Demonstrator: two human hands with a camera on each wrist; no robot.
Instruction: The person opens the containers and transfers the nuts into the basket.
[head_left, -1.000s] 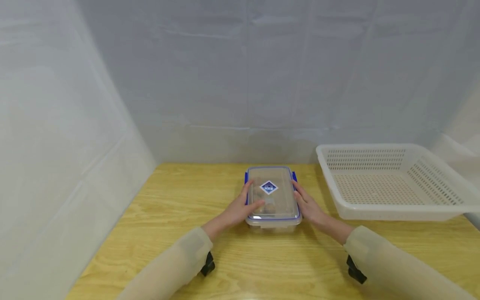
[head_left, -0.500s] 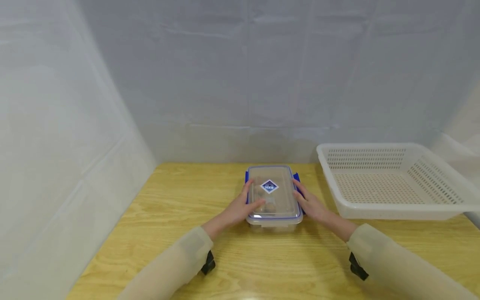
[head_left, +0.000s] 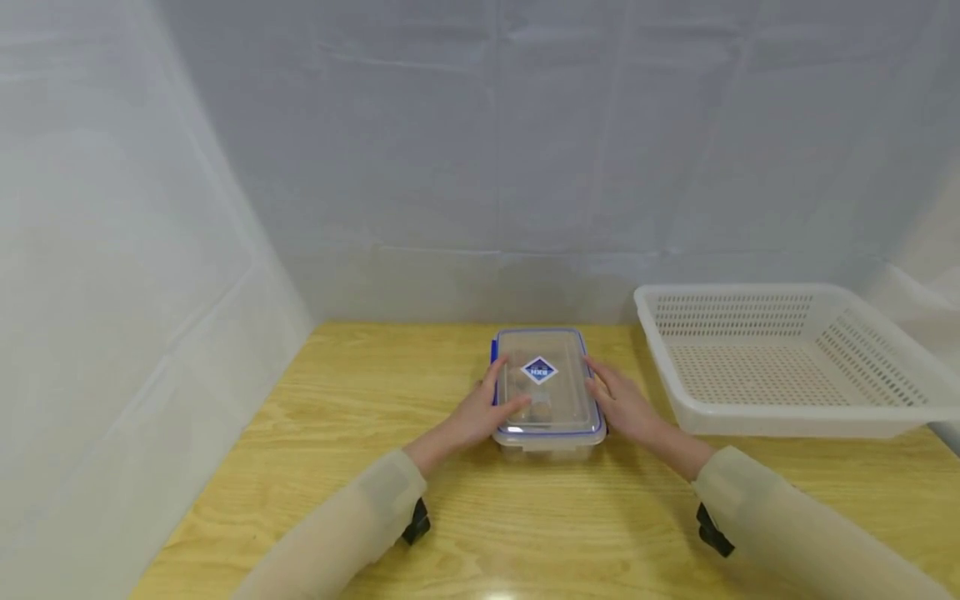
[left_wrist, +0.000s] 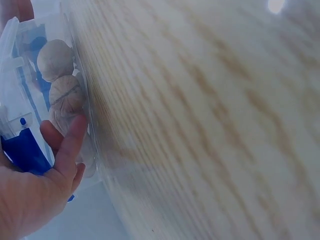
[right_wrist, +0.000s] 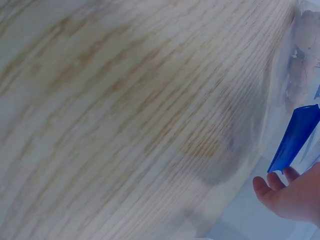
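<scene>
A clear plastic food container (head_left: 551, 400) with a blue-edged lid and a diamond label sits on the table. Through its wall, several round, pale brown things (left_wrist: 55, 60) show in the left wrist view. My left hand (head_left: 476, 414) grips the left side, thumb over the lid and fingers against the wall, close to a blue latch (left_wrist: 25, 150). At the opposite side my right hand (head_left: 630, 408) holds the lid's edge. In the right wrist view its bent fingertips touch the end of another blue latch (right_wrist: 295, 137); whether that latch is fastened I cannot tell.
To the right on the wooden table (head_left: 337, 400) stands a large white perforated basket (head_left: 787, 421), close to my right hand. White sheeting (head_left: 450, 167) hangs behind the table and along the left side.
The right blue latch stuck out beside the lid half a second ago; now it is almost hidden in the head view. My right hand shifted slightly; the left stays on the food container.
</scene>
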